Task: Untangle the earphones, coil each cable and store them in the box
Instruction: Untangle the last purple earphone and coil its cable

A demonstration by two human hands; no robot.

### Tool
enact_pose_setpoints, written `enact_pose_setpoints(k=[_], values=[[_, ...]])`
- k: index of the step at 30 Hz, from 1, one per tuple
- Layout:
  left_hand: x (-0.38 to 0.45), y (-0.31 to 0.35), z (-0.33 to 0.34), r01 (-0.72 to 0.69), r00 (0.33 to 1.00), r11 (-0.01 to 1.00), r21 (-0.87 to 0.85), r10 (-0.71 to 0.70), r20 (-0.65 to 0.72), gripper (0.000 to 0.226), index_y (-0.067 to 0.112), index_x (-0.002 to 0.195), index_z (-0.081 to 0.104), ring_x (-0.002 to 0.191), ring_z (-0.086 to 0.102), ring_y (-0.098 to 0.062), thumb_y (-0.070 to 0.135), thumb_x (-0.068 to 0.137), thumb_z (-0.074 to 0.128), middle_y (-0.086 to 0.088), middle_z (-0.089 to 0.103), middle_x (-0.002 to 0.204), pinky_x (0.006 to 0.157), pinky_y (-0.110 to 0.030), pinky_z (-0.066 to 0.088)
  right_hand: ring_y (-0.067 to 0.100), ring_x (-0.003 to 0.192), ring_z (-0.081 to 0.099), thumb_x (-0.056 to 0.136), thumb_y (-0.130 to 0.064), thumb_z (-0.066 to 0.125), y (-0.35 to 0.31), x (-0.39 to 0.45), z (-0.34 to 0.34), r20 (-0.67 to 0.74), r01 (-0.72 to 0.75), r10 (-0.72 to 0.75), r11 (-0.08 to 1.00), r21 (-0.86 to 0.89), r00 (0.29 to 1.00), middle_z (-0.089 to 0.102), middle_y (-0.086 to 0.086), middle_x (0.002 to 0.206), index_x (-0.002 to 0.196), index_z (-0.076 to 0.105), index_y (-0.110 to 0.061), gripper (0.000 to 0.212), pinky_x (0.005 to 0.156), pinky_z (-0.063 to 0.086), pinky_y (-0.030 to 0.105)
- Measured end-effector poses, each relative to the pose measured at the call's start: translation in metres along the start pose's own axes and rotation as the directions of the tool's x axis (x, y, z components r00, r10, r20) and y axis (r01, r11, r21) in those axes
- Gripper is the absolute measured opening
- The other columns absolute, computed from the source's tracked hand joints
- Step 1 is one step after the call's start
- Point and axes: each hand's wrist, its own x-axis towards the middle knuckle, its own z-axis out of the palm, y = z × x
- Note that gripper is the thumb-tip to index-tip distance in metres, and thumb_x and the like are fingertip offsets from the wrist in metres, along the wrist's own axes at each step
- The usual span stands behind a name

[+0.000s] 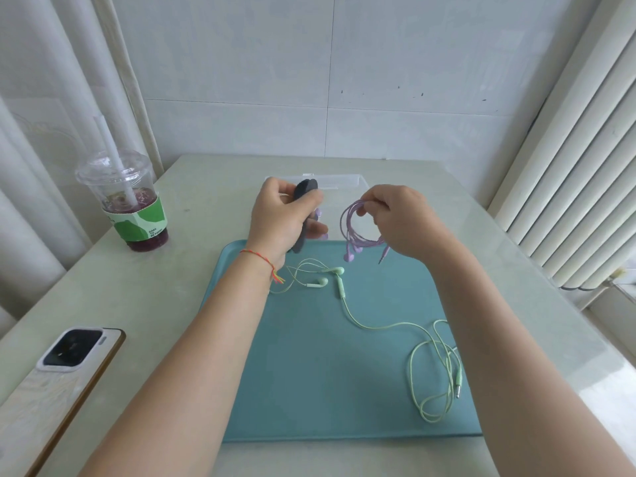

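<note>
Desk [464, 215], tiled wall behind. Purple coil [354, 223] pinched by right hand [402, 222]; strap [303, 215] gripped by left hand [282, 218], at coil's 9 o'clock, near.

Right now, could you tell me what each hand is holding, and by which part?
The right hand pinches the coiled purple earphones at the coil's top. The left hand grips a dark strap around its middle.

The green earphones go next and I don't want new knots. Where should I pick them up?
Pinch the green earphones at the plug end, coming from above on the right. It lies free beside the loose loops on the tray.
</note>
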Motion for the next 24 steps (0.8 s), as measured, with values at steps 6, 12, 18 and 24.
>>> enact_pose_setpoints(k=[6,12,18,24], values=[[-0.001,-0.002,0.0,0.048,0.995,0.987,0.155,-0.061,0.082,0.03,0.01,0.094,0.053,0.038,0.038,-0.014,0.039,0.093,0.062,0.001,0.054,0.06,0.036,-0.017,0.028,0.009,0.06,0.048,0.096,-0.014,0.049,-0.009,-0.005,-0.003,0.168,0.115,-0.135,0.986,0.122,0.976,0.053,-0.006,0.067,0.087,0.067,-0.021,0.022,0.05,0.034,0.011],[-0.001,0.0,0.002,0.084,0.971,0.983,0.165,-0.118,0.208,0.05,0.012,0.075,0.062,0.04,0.042,-0.019,0.042,0.103,0.033,-0.012,0.057,0.062,0.04,-0.02,0.032,0.008,0.061,0.052,0.096,-0.012,0.05,-0.015,-0.006,0.002,0.091,0.188,-0.214,0.954,0.232,0.973,0.056,-0.006,0.067,0.092,0.068,-0.023,0.021,0.062,0.041,0.018],[-0.001,-0.001,0.004,0.11,0.94,0.988,0.105,-0.138,0.313,0.051,0.012,0.088,0.069,0.056,0.046,-0.026,0.044,0.102,0.031,-0.006,0.065,0.068,0.043,-0.024,0.032,0.02,0.069,0.058,0.094,-0.007,0.05,-0.014,-0.004,0.006,-0.032,0.207,-0.205,0.954,0.217,0.978,0.064,0.004,0.073,0.095,0.069,-0.019,0.023,0.067,0.047,0.028],[-0.003,0.0,0.004,-0.031,0.941,0.985,0.168,-0.027,0.337,0.05,0.01,0.088,0.064,0.046,0.041,-0.016,0.058,0.082,0.053,-0.01,0.059,0.072,0.043,-0.025,0.029,0.019,0.063,0.056,0.096,-0.01,0.05,-0.013,-0.004,0.005,-0.031,0.195,-0.193,0.964,0.181,0.981,0.057,-0.003,0.065,0.087,0.066,-0.018,0.02,0.061,0.044,0.023]])
